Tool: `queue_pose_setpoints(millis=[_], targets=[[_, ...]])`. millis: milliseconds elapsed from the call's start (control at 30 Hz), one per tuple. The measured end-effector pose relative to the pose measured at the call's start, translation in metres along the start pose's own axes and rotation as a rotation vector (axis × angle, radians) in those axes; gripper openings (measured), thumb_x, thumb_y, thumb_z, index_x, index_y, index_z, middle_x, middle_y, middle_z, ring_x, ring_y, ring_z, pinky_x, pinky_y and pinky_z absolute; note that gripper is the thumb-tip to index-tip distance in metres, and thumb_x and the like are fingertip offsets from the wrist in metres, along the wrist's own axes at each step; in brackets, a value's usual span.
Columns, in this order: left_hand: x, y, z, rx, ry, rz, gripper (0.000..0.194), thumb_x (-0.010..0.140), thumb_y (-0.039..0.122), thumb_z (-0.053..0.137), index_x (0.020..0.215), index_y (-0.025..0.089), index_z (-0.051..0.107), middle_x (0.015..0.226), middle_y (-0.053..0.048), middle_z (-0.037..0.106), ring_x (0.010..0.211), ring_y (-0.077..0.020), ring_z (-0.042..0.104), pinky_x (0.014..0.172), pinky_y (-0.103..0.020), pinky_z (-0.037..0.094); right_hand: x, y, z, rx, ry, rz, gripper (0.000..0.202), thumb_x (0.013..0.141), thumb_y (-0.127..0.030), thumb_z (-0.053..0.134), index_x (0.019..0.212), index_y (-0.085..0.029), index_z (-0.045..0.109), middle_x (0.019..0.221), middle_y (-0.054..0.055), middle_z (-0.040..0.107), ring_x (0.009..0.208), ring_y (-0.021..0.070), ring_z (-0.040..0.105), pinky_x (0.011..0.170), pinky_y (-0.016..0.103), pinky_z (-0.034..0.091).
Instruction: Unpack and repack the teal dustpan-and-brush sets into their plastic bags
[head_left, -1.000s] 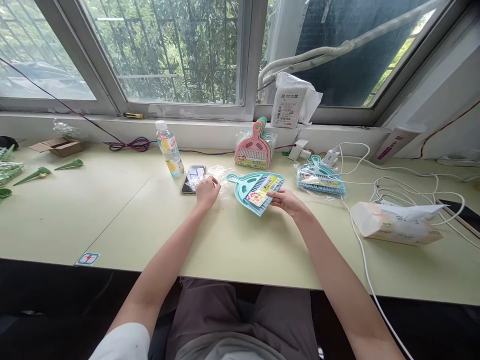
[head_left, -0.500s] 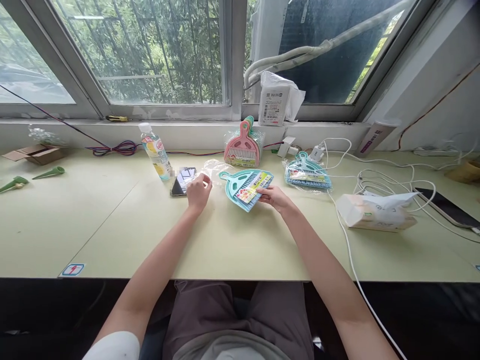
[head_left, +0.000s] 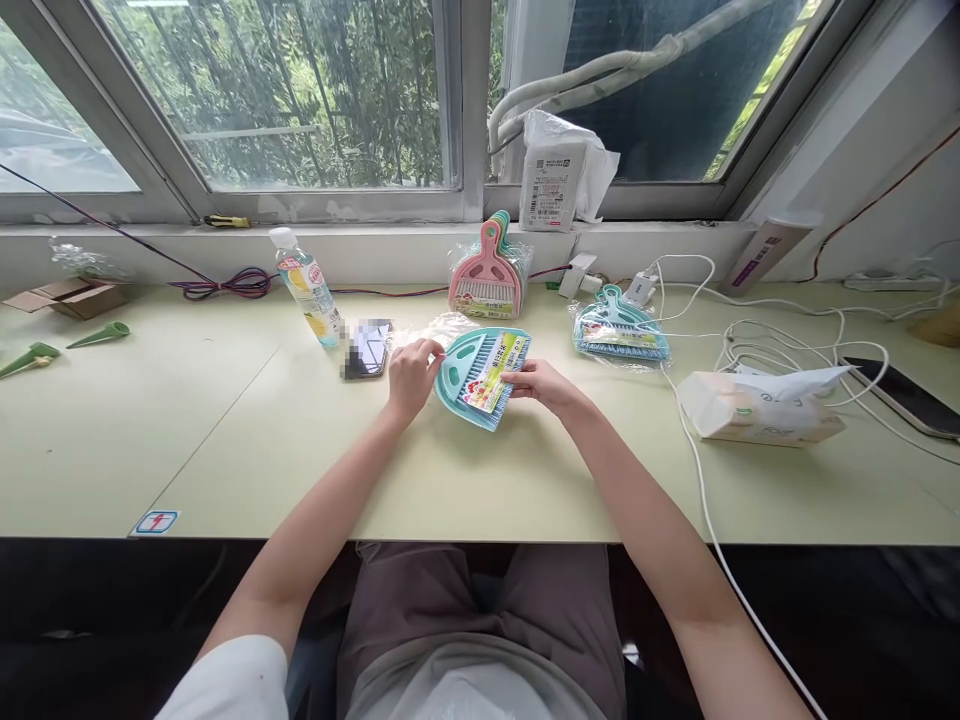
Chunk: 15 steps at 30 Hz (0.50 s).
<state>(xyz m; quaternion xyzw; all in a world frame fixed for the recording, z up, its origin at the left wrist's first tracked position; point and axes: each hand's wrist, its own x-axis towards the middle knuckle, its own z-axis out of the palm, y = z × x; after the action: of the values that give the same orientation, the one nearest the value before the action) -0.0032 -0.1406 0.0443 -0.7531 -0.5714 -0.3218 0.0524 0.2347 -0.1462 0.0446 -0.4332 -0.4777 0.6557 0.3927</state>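
A teal dustpan with a blue-bristled brush and a printed label (head_left: 484, 378) is held above the table between my two hands. My right hand (head_left: 541, 384) pinches its bristle edge on the right. The fingers of my left hand (head_left: 417, 376) are closed on the dustpan's left end, over the handle, which is mostly hidden. Behind it lies a crumpled clear plastic wrapper (head_left: 448, 326). A phone (head_left: 369, 348) lies left of my left hand, beside a tilted drink bottle (head_left: 309, 290).
Pink wrapped dustpan sets (head_left: 486, 280) lean on the wall at the back. Another teal set (head_left: 621, 330) lies right, near white cables, a tissue pack (head_left: 761, 408) and a dark phone (head_left: 904, 398). A cardboard box (head_left: 79, 298) and green cones (head_left: 99, 335) are left.
My left hand has moved right and taken hold of the dustpan's handle end. The dustpan has turned, its handle end now beneath my left fingers. The view has tilted slightly.
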Motion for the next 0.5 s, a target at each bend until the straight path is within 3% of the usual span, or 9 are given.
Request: queue_pose_setpoints(millis=[167, 333, 400, 500], targets=[[-0.004, 0.006, 0.0, 0.029, 0.042, 0.081, 0.018, 0.093, 0.03, 0.043, 0.091, 0.025, 0.06, 0.096, -0.001, 0.067, 0.099, -0.0204, 0.057, 0.1, -0.038, 0.032, 0.005, 0.004, 0.002, 0.092, 0.124, -0.058, 0.016, 0.072, -0.015, 0.071, 0.088, -0.012, 0.07, 0.093, 0.009, 0.074, 0.08, 0.0183, 0.071, 0.079, 0.032, 0.059], [-0.008, 0.018, -0.003, 0.03, 0.136, 0.133, 0.024, 0.096, 0.029, 0.035, 0.1, 0.027, 0.059, 0.111, 0.0, 0.066, 0.122, -0.0192, 0.049, 0.117, -0.046, 0.007, 0.009, 0.01, 0.005, 0.123, 0.127, -0.133, 0.021, 0.069, -0.021, 0.075, 0.088, -0.013, 0.069, 0.095, 0.009, 0.073, 0.083, 0.0198, 0.07, 0.081, 0.035, 0.058], [-0.008, 0.021, -0.005, 0.017, 0.17, 0.114, 0.027, 0.096, 0.033, 0.033, 0.112, 0.026, 0.055, 0.13, -0.002, 0.057, 0.135, -0.02, 0.037, 0.118, -0.048, 0.001, 0.009, 0.012, 0.007, 0.124, 0.103, -0.162, 0.025, 0.068, -0.024, 0.077, 0.089, -0.014, 0.069, 0.096, 0.009, 0.073, 0.084, 0.0207, 0.07, 0.081, 0.036, 0.058], [-0.005, 0.021, -0.006, -0.046, 0.152, 0.075, 0.039, 0.097, 0.039, 0.028, 0.13, 0.024, 0.043, 0.147, -0.004, 0.039, 0.144, -0.021, 0.019, 0.118, -0.049, 0.004, 0.008, 0.013, 0.011, 0.112, 0.076, -0.201, 0.03, 0.065, -0.029, 0.079, 0.09, -0.014, 0.07, 0.097, 0.009, 0.073, 0.085, 0.0213, 0.07, 0.081, 0.037, 0.058]])
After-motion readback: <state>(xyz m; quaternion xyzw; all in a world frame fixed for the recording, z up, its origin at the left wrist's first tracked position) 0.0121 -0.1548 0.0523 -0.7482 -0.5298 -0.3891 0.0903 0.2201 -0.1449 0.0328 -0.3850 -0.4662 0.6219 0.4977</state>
